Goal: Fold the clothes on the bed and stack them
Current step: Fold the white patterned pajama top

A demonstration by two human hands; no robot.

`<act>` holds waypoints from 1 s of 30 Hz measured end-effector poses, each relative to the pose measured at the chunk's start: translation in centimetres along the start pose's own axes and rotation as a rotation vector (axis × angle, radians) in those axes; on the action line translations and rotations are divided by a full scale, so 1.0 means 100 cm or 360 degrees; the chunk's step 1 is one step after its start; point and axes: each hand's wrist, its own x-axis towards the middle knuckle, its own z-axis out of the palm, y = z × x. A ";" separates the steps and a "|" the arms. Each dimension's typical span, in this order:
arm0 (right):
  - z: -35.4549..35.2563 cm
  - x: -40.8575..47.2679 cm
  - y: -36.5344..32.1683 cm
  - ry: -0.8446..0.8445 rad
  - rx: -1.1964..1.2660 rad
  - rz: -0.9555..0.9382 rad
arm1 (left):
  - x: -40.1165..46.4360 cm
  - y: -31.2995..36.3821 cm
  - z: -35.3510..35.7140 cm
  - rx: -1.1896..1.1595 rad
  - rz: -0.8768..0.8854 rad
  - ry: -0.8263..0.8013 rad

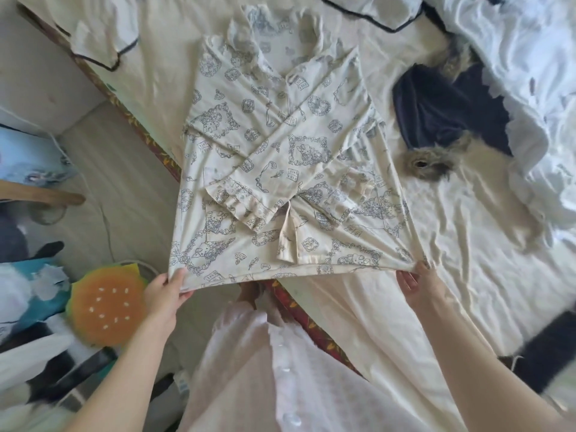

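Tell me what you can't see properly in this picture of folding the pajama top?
- Head view: fingertips of the left hand and right hand are hidden under the pajama top's hem.
- Dark fur-trimmed garment: partly covered by the white bedding.
- Burger-shaped cushion: blurry, arm overlaps it.

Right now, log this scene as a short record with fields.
garment in work: cream printed pyjama top, face up, both sleeves crossed over its front
left hand: pinches the hem's left corner
right hand: pinches the hem's right corner
hem: lifted off the bed sheet
waiting: dark garment with fur trim, right of the top, unfolded
floor: burger-shaped cushion
stack: none visible
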 end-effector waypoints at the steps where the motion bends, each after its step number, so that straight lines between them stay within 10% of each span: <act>1: -0.005 -0.003 0.002 -0.0012 -0.0009 0.0005 | -0.003 -0.001 -0.004 -0.0010 -0.0030 0.0002; 20: 0.132 -0.015 -0.099 -0.0726 -0.0013 -0.0425 | 0.023 0.168 0.085 -0.0463 0.0340 -0.0055; 30: 0.282 -0.007 -0.184 -0.0684 0.0609 -0.0238 | 0.110 0.297 0.148 -0.0622 0.0455 -0.0105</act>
